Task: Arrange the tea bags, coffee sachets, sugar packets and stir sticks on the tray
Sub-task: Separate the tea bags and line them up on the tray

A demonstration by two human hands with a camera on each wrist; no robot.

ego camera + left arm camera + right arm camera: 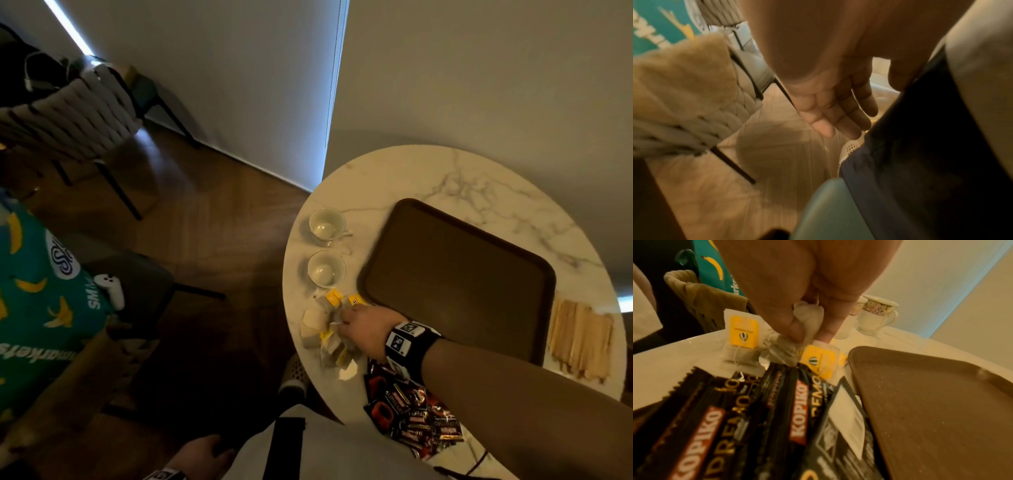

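Observation:
A dark brown tray lies bare on the round marble table. Left of it is a heap of tea bags with yellow tags. My right hand reaches into the heap and pinches a bunch of tea bags between thumb and fingers. Black coffee sachets lie at the table's near edge, under my forearm. Wooden stir sticks lie right of the tray. My left hand hangs beside my leg, fingers straight and holding nothing.
Two white cups stand on the table left of the tray. A woven chair and a teal banana-print bag stand on the wooden floor to the left. A wall corner rises behind the table.

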